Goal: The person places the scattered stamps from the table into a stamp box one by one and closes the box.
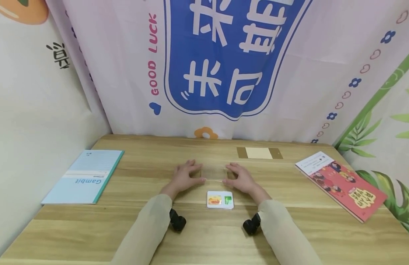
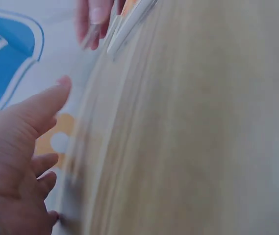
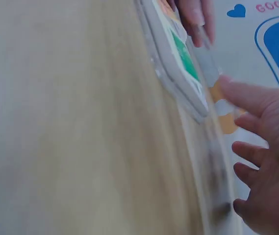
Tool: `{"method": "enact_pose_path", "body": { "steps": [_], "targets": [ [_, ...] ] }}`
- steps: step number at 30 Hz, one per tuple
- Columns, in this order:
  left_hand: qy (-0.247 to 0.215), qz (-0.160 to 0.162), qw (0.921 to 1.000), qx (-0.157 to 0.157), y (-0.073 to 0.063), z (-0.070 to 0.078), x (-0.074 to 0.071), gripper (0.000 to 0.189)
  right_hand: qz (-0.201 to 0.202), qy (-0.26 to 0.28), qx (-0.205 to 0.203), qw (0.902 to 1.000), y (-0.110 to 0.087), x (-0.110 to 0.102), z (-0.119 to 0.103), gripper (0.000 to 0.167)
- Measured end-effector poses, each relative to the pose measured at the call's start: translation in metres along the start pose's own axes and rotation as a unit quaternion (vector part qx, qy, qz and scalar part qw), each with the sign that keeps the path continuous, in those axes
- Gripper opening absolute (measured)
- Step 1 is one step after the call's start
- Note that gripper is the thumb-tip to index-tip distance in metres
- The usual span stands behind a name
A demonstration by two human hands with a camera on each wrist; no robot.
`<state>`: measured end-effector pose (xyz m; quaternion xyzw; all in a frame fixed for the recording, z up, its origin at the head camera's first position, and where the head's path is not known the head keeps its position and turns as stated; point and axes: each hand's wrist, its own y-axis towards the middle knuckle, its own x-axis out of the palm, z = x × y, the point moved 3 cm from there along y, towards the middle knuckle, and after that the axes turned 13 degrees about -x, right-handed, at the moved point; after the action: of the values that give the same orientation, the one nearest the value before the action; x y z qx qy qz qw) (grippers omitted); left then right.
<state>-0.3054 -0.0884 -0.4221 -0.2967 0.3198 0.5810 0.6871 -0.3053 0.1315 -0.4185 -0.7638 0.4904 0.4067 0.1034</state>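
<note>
A clear, see-through plastic box shows in the head view between my two hands, its near edge a thin bright line. My left hand holds its left side, thumb at the near corner and fingers toward the far one. On the right side my right hand holds it the same way. Just nearer to me lies a small white pack with an orange picture and a green one. In the right wrist view, the white pack shows a clear rim along its edge.
A light-blue notebook lies at the left side of the wooden table. At the right is a red and white book. A brown and cream strip lies farther back, before a printed curtain.
</note>
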Motion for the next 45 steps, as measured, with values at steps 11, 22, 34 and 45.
{"method": "enact_pose_path", "body": {
  "steps": [11, 22, 34, 45],
  "targets": [
    [-0.111, -0.005, 0.9936, 0.021, -0.045, 0.017, -0.004, 0.066, 0.03, 0.093, -0.001, 0.9952, -0.036, -0.008, -0.025, 0.068],
    [-0.056, 0.011, 0.997, 0.052, -0.075, 0.019, 0.015, 0.062, 0.048, 0.081, -0.028, 0.9952, -0.071, 0.002, -0.027, 0.062],
    [0.006, 0.029, 0.9984, 0.049, -0.08, 0.016, 0.025, 0.061, 0.049, -0.002, -0.058, 0.9971, -0.076, 0.009, -0.02, 0.058],
    [0.04, 0.031, 0.9975, 0.049, -0.08, 0.015, 0.027, 0.061, 0.041, -0.023, -0.062, 0.9969, -0.077, 0.01, -0.02, 0.057]
  ]
}}
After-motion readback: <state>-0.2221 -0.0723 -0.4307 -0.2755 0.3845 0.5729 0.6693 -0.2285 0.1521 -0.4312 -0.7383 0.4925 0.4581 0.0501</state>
